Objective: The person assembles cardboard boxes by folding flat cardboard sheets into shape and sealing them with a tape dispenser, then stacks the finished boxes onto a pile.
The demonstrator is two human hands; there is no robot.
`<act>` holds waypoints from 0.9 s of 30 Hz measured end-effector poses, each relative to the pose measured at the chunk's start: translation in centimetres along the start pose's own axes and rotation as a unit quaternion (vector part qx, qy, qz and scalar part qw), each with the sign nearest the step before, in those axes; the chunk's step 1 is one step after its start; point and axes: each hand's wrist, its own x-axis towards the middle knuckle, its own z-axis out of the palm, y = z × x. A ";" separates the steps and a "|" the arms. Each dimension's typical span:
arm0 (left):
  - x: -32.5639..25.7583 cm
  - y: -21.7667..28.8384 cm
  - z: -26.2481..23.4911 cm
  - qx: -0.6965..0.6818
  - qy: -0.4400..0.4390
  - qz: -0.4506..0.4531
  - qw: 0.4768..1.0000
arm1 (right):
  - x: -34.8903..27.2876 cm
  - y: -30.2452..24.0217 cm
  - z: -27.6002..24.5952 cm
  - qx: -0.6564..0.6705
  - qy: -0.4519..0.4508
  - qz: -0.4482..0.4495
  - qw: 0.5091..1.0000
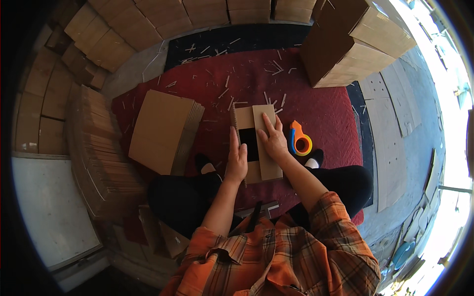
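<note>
While the left hand (237, 160) stands on edge against the left side of the small cardboard box (265, 160), its fingers extended, the right hand (274, 142) lies on the right-hand flap, fingers slightly spread. The hands are apart, neither closed around anything. The box sits over the red cloth (326, 118), between the feet, its middle gap dark. An orange tape dispenser (295, 131) lies just beside the right hand.

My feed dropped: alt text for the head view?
Cardboard box with the right hand on one flap and the left hand at its left side; tape dispenser on red cloth to the right, cardboard stack to the left.
</note>
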 end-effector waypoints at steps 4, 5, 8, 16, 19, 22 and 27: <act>-0.2 1.9 2.0 0.074 -0.056 -0.016 0.996 | -0.1 0.7 0.1 0.035 -0.002 -0.012 0.999; 0.0 2.2 1.9 0.115 -0.072 -0.017 0.991 | -0.1 1.2 0.1 0.044 0.001 -0.029 0.999; 0.2 3.4 1.8 0.181 -0.117 -0.024 0.976 | -0.3 1.5 -0.1 0.034 -0.005 -0.012 0.999; 0.6 2.5 2.4 0.256 -0.140 0.019 0.956 | -0.3 0.6 -0.5 0.001 -0.015 -0.001 1.000; -0.3 2.4 2.6 0.265 -0.142 0.024 0.954 | -0.3 0.8 -0.3 -0.012 -0.008 -0.005 1.000; -1.2 2.6 2.5 0.300 -0.145 0.035 0.942 | -0.2 1.2 0.1 -0.008 -0.014 -0.012 1.000; -0.7 3.1 2.7 0.271 -0.142 0.036 0.951 | 0.9 7.4 1.8 0.296 0.137 0.084 0.941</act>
